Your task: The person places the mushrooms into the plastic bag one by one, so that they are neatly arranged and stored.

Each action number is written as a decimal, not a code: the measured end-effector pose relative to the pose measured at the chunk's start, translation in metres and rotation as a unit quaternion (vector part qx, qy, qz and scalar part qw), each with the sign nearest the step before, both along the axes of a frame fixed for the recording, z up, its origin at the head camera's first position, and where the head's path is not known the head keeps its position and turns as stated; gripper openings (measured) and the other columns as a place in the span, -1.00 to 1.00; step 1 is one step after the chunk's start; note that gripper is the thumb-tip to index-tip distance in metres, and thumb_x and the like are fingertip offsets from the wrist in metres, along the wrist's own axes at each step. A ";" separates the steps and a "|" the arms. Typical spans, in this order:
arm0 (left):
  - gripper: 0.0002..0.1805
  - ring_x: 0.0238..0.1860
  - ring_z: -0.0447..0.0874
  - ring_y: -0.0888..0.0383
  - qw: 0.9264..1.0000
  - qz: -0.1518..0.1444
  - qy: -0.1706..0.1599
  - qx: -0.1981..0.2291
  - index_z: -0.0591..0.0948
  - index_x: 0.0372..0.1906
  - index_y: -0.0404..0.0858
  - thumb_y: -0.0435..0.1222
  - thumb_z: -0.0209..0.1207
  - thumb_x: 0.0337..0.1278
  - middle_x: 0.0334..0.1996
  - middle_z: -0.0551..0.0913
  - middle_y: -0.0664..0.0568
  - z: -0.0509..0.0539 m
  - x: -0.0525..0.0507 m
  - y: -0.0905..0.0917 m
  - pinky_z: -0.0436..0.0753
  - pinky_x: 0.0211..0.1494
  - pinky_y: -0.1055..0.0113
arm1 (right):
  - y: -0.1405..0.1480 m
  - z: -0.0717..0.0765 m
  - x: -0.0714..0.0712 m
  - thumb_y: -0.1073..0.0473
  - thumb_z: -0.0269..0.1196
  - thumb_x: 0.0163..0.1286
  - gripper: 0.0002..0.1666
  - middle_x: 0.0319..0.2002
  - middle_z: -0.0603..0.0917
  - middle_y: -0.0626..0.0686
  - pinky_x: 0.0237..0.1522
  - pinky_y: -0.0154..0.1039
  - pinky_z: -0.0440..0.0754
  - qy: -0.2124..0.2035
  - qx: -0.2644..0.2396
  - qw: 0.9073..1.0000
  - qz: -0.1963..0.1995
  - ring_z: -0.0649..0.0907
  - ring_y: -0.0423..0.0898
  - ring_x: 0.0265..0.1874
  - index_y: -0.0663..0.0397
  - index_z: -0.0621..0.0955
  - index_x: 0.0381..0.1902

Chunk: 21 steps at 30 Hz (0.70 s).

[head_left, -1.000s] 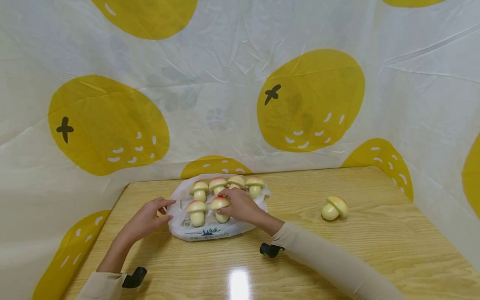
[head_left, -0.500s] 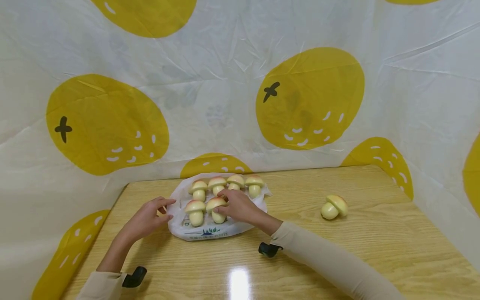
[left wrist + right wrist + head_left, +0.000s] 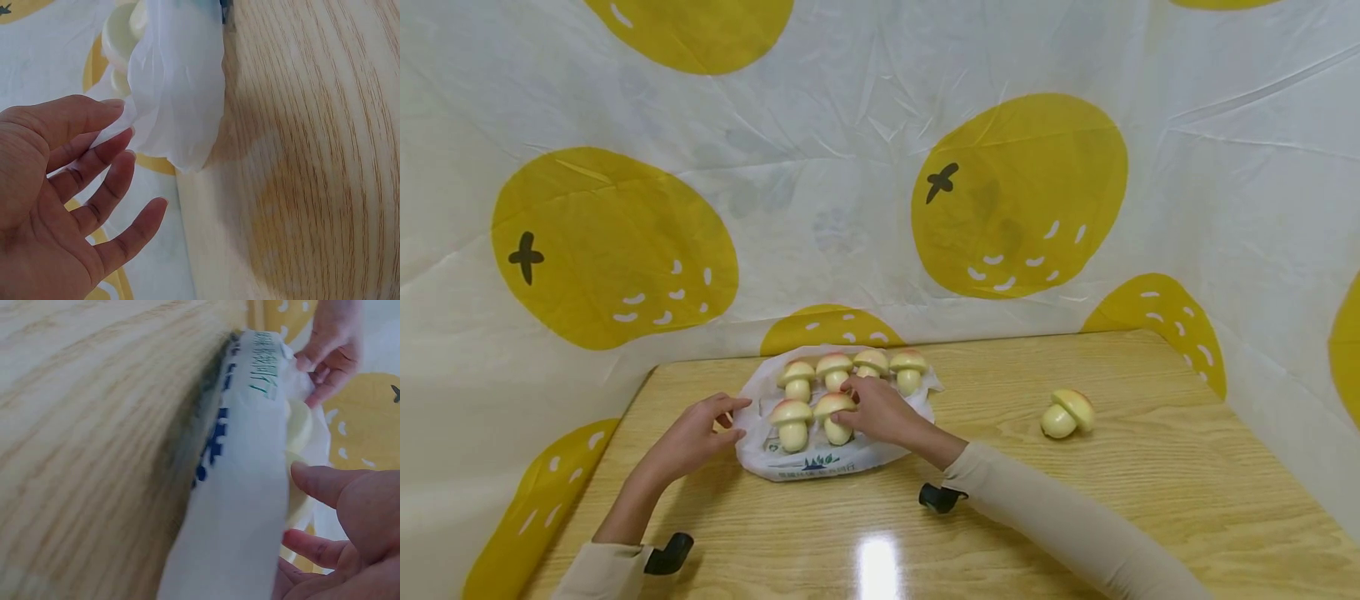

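My right hand (image 3: pixel 880 412) pinches a glossy pale-yellow mushroom (image 3: pixel 835 429) with a reddish cap between thumb and fingers, at the front right of a group. Beside it stands a second mushroom (image 3: pixel 792 437), with several more in a back row (image 3: pixel 797 387). All are upright on a white plastic bag (image 3: pixel 820 471) with raised edges and green print. At the bag's left edge is my left hand (image 3: pixel 696 437), fingers loosely bent and apart. In the left wrist view its fingertips (image 3: pixel 128 134) are at the thin plastic rim; whether they press on it, I cannot tell.
A single mushroom (image 3: pixel 1067 414) lies tilted on the wooden table (image 3: pixel 1000 500), to the right of the bag. White cloth with yellow fruit prints (image 3: pixel 1022 196) hangs behind and at both sides of the table.
The mushroom in my right hand has shifted slightly left, closer to its neighbour, then slightly back right. The left hand has stayed in place.
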<state>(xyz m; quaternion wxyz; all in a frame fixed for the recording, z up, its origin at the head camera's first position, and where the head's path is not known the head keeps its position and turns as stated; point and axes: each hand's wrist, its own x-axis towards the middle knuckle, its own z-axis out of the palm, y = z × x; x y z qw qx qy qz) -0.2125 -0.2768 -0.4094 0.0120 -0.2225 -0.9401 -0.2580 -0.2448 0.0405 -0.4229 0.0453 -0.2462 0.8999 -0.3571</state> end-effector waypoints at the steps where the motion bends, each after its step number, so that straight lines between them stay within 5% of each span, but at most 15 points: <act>1: -0.54 -0.19 0.58 0.11 1.000 -0.001 0.000 0.000 0.61 0.21 -0.47 -0.43 0.33 0.20 -0.14 0.65 -0.01 0.000 0.000 0.000 0.59 -0.26 0.35 | 0.001 0.001 0.000 -0.03 0.40 0.35 -0.39 -0.11 0.70 0.12 -0.34 -0.25 0.59 -0.005 -0.001 1.000 0.000 0.65 -0.13 -0.31 0.19 0.56 0.22; 9: -0.54 -0.19 0.58 0.11 1.000 -0.001 0.004 0.002 0.61 0.21 -0.46 -0.43 0.33 0.20 -0.14 0.65 0.00 0.000 -0.001 -0.001 0.59 -0.26 0.36 | 0.017 0.016 0.000 -0.08 0.38 0.36 -0.39 0.03 0.68 0.18 -0.17 -0.13 0.63 -0.031 -0.014 0.999 0.006 0.67 0.01 -0.07 0.16 0.57 0.23; 21: -0.55 -0.19 0.59 0.09 1.000 0.001 0.006 0.006 0.61 0.19 -0.46 -0.44 0.33 0.18 -0.11 0.66 -0.06 0.002 -0.001 0.000 0.59 -0.28 0.36 | 0.065 0.036 0.003 -0.03 0.39 0.37 -0.47 -0.11 0.69 0.02 -0.26 -0.20 0.60 -0.052 -0.027 0.998 -0.001 0.67 -0.11 -0.25 0.05 0.62 0.21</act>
